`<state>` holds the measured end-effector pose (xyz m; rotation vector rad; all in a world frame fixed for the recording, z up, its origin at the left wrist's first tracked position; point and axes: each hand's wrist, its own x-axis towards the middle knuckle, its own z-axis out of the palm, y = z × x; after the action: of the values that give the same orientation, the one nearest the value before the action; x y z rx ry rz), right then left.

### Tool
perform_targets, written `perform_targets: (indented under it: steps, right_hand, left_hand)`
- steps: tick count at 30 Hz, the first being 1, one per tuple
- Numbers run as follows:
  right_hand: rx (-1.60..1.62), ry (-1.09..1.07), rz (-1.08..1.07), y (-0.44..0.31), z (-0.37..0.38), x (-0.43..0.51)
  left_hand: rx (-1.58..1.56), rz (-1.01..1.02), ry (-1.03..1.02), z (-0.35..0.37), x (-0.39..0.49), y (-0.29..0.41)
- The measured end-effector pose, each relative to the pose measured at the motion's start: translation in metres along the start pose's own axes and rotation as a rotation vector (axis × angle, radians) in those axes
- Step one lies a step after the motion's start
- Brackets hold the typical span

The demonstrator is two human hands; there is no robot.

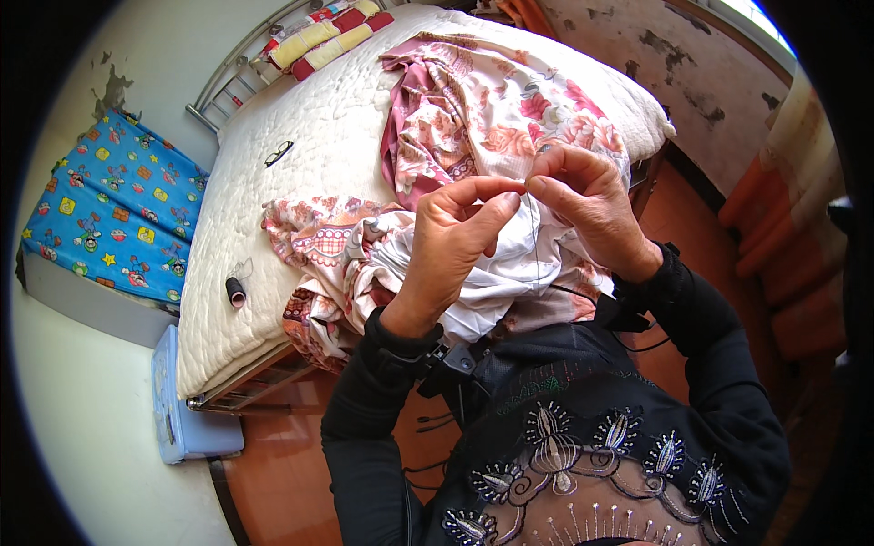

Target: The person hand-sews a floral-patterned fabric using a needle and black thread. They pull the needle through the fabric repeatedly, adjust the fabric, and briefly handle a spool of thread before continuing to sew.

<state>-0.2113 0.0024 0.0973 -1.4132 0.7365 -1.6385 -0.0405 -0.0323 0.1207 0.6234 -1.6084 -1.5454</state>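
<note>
My left hand (454, 242) and my right hand (590, 205) meet at the fingertips above a bunched floral cloth (505, 133). My right thumb and forefinger are pinched together on a fine dark thread (533, 239), which hangs down from them over the white underside (488, 290) of the cloth. The left forefinger reaches to the same spot, its thumb a little apart. Whether a needle sits between the fingertips is too small to tell. A small greyish band (544, 148) shows on a finger of the right hand.
A dark thread spool (235, 292) with a loose strand and black-framed eyeglasses (278, 154) lie on the cream quilted bed (328, 130). Patchwork pillows (321, 44) rest by the metal headboard (225, 89). A blue plastic bin (194, 423) stands beside the bed; cables (433, 423) trail over the floor.
</note>
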Motion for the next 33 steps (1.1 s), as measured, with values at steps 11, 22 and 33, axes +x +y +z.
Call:
perform_targets:
  steps: [11,22,33]
  right_hand:
    - [-0.043,-0.052,0.015,-0.003,0.003,0.0]
    - [-0.079,-0.023,0.028,-0.001,0.003,0.0]
    - [-0.07,-0.039,0.026,0.0,0.003,0.001]
  left_hand:
    - [-0.064,0.02,-0.009,-0.003,-0.001,-0.005]
    - [-0.082,-0.026,0.023,-0.006,-0.001,-0.008]
    - [-0.039,0.045,0.008,0.001,-0.002,-0.009]
